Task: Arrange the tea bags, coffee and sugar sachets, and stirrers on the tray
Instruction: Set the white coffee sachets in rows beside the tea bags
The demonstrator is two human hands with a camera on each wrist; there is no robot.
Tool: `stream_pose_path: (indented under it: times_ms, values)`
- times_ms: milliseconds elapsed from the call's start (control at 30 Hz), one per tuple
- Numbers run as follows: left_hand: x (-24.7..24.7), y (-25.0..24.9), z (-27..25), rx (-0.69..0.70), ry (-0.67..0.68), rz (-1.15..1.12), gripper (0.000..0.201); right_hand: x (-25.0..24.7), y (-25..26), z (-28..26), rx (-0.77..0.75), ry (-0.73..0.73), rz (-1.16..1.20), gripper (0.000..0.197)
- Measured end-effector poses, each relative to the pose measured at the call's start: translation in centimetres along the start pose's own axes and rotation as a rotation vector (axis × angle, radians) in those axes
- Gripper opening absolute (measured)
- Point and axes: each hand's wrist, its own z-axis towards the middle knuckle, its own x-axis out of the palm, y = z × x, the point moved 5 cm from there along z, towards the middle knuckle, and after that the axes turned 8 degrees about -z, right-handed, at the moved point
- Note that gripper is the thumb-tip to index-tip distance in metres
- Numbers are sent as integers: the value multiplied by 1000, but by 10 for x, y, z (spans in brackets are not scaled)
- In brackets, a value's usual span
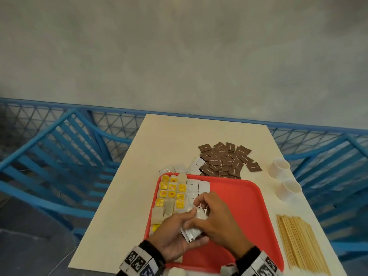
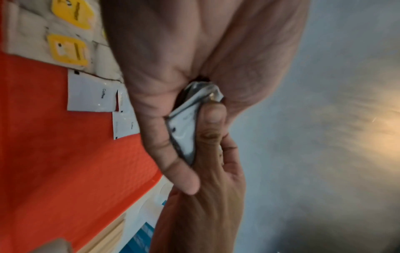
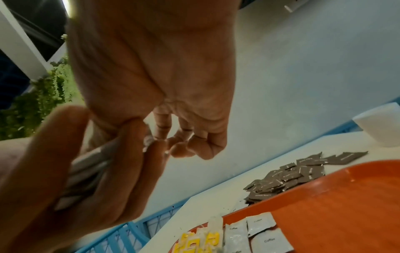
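A red tray (image 1: 245,212) lies on the table. Rows of tea bags (image 1: 171,193) with yellow tags fill its left part, and white coffee sachets (image 1: 198,186) lie beside them. Over the tray's near half my left hand (image 1: 185,222) grips a stack of white coffee sachets (image 1: 194,228), also seen in the left wrist view as the stack (image 2: 185,135). My right hand (image 1: 201,209) pinches the top of that stack with thumb and forefinger. Brown sugar sachets (image 1: 227,160) lie piled behind the tray. Wooden stirrers (image 1: 298,242) lie on the table to the right.
Two white paper cups (image 1: 279,167) (image 1: 289,189) stand at the table's right edge. A few white sachets (image 1: 179,168) lie on the table behind the tray's far left corner. Blue chairs (image 1: 59,152) and a blue railing surround the table.
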Motion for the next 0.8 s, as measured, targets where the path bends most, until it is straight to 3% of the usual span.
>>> stream_pose_path:
  times_ms: [67,167,300,400,600,733,800]
  values:
    - [-3,-3,-3,26,-7,-5,33,-5,-5,-1,47,-43,72,50]
    - [-2,-13,-7,146,6,-28,25,-16,-11,-8,101,-116,277,31]
    - [-1,-25,-4,319,88,40,51,-19,-5,-22,148,-113,362,24]
    - [-1,-25,-2,362,111,122,53,-16,-2,-23,172,-84,394,12]
    - [-3,-29,-12,372,17,364,50,-24,-5,-18,216,-71,432,18]
    - [-4,-38,-12,435,-27,260,39,-23,-3,-10,243,-96,463,23]
    - [-3,-43,-9,476,-42,207,35,-16,-1,-9,252,-37,508,23]
